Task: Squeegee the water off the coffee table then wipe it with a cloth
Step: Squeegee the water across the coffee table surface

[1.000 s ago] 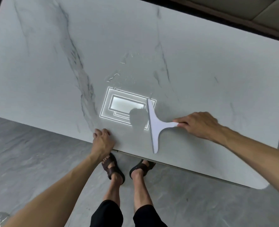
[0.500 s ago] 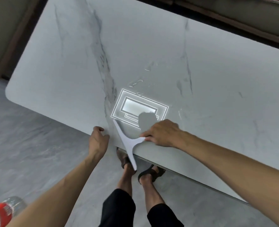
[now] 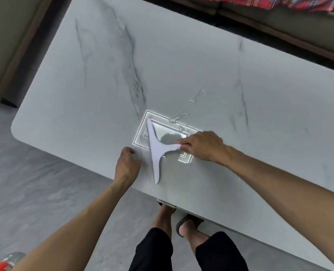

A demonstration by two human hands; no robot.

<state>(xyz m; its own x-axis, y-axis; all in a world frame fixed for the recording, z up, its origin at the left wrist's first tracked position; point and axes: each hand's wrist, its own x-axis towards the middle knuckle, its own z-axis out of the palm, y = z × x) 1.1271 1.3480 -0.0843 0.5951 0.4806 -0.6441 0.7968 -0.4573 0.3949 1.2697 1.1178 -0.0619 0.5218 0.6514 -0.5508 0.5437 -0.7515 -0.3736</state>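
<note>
A white marble-look coffee table (image 3: 181, 61) fills the view. On its near part lies a white T-shaped squeegee (image 3: 155, 151), blade running from far-left to near-right. My right hand (image 3: 202, 146) grips the squeegee's handle. My left hand (image 3: 127, 166) rests on the tabletop just left of the blade, fingers curled, holding nothing. Small streaks of water (image 3: 196, 96) and droplets (image 3: 176, 118) glint beyond the squeegee. A bright ceiling-light reflection (image 3: 140, 133) surrounds the blade. No cloth is in view.
A sofa with a red plaid cloth (image 3: 279, 4) stands beyond the table's far edge. A bottle with a red label (image 3: 3, 264) shows at the bottom left. My sandalled feet (image 3: 183, 220) stand on the grey floor at the table's near edge.
The squeegee swept left to the near edge, partly overhanging it, and now sits back on the tabletop further in. My left hand stayed beside it. The camera view shifted.
</note>
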